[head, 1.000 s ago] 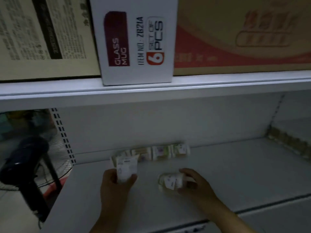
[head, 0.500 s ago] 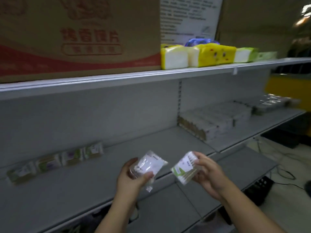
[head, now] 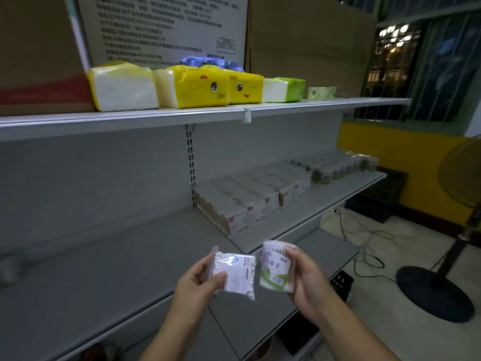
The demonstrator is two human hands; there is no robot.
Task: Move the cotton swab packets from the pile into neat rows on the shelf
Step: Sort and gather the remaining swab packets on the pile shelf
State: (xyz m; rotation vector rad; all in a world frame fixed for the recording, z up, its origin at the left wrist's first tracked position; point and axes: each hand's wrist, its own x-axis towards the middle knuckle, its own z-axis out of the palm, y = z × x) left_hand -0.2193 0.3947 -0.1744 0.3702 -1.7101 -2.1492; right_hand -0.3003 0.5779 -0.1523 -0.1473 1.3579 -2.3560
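My left hand (head: 199,278) grips a clear packet of white cotton swabs (head: 235,274) with a white label, held up in front of the grey middle shelf (head: 104,261). My right hand (head: 304,276) grips a second cotton swab packet (head: 276,268) with a green and white label and wooden sticks. The two packets hang side by side, close but apart, above the shelf's front edge. Rows of boxed swabs (head: 250,201) fill the neighbouring shelf bay to the right. The earlier row at the far left is out of view.
Tissue packs (head: 197,86) in yellow, white and green line the upper shelf (head: 286,106) before cardboard boxes (head: 309,45). A lower shelf (head: 260,316) juts out beneath my hands. A standing fan (head: 440,293), cables and a black crate (head: 377,196) occupy the floor at right.
The view has swung right, away from the row at the shelf's back. Both hands have lifted a packet each off the shelf and now hold them closer together, turned upright.
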